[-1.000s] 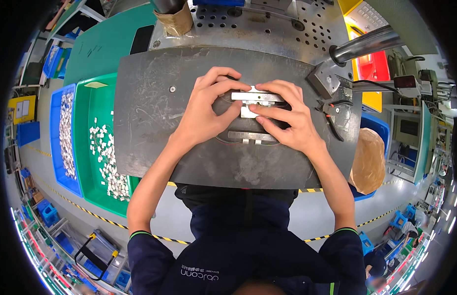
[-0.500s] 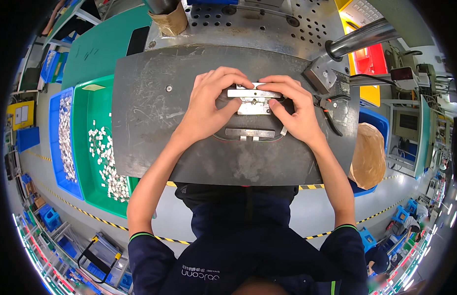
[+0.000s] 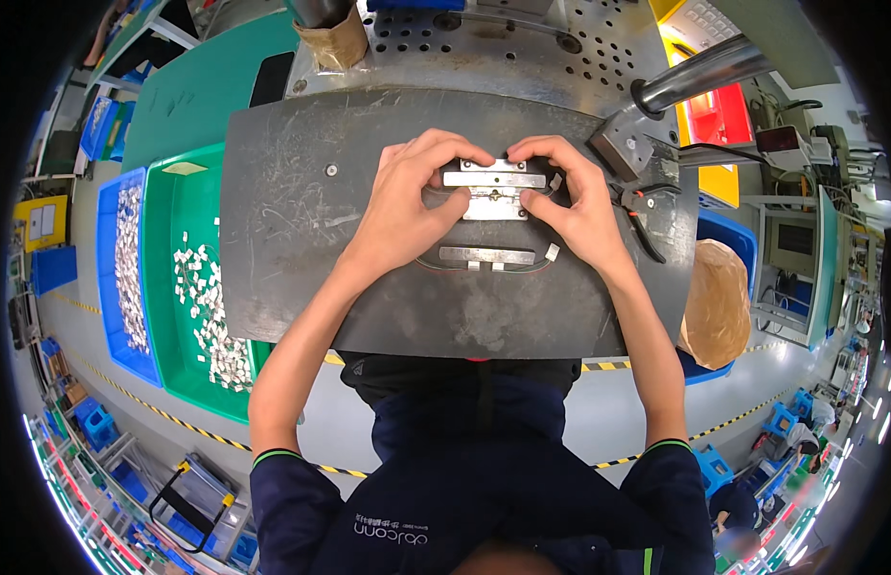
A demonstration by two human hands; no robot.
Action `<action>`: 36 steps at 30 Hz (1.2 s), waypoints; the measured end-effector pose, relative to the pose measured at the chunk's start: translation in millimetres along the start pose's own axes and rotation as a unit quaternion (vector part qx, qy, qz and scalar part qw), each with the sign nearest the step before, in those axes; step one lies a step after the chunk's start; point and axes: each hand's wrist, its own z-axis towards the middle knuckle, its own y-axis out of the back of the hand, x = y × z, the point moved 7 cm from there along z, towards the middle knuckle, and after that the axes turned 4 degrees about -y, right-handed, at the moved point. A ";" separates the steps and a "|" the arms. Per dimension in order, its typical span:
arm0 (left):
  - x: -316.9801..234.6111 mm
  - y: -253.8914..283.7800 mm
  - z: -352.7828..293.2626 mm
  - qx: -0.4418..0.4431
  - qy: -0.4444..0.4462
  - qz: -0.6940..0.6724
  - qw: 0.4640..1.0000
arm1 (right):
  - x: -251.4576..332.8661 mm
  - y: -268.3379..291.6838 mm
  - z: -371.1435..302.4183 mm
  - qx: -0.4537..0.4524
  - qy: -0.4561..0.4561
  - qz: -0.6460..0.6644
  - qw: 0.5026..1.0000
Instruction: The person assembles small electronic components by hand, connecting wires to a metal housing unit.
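A small silvery metal fixture (image 3: pixel 495 208) lies on the dark plate in front of me, with a metal bar (image 3: pixel 494 179) across it and thin wires at the middle. My left hand (image 3: pixel 407 206) curls round its left side, thumb on the near block and fingertips at the far edge. On the other side my right hand (image 3: pixel 581 206) has its thumb against the right end and its bent index finger by the far right corner. A white connector (image 3: pixel 555 182) shows beside the right fingers. Nearer to me lies a second metal bar (image 3: pixel 486 256) with wires and white connectors.
Pliers (image 3: pixel 642 220) lie right of my right hand, near a metal post (image 3: pixel 699 77). Left of the dark plate (image 3: pixel 282 240) stand green (image 3: pixel 182 335) and blue (image 3: pixel 108 278) bins of small white connectors. A brown paper-lined blue bin (image 3: pixel 718 307) stands at the right.
My right fingers have shifted off the bar toward the far corner, uncovering its right end and a white connector. My left hand has hardly moved.
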 end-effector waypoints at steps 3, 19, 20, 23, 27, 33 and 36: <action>1.0 2.3 1.4 -0.036 -0.056 0.020 0.998 | -2.7 1.0 -1.0 0.018 -0.002 0.012 1.000; -33.7 1.3 12.2 0.004 -0.127 0.178 0.976 | 37.5 -14.4 -0.7 -0.001 0.097 -0.269 0.958; -33.6 3.1 12.6 -0.007 -0.114 0.171 0.979 | 37.7 -11.2 -4.8 -0.010 0.092 -0.272 0.958; -30.3 2.9 10.0 0.007 -0.083 0.148 0.985 | 44.3 8.5 -30.3 -0.065 0.104 -0.268 0.956; -43.4 4.6 12.9 0.024 -0.090 0.190 0.977 | 27.4 80.7 -81.7 -0.155 0.007 -0.455 0.877; -73.0 -53.8 79.4 0.121 -0.229 0.176 0.950 | -11.9 127.2 -110.9 -0.123 0.015 -0.430 0.894; -66.8 -87.7 126.2 0.132 -0.266 0.205 0.933 | -14.4 127.9 -110.8 -0.114 0.029 -0.433 0.893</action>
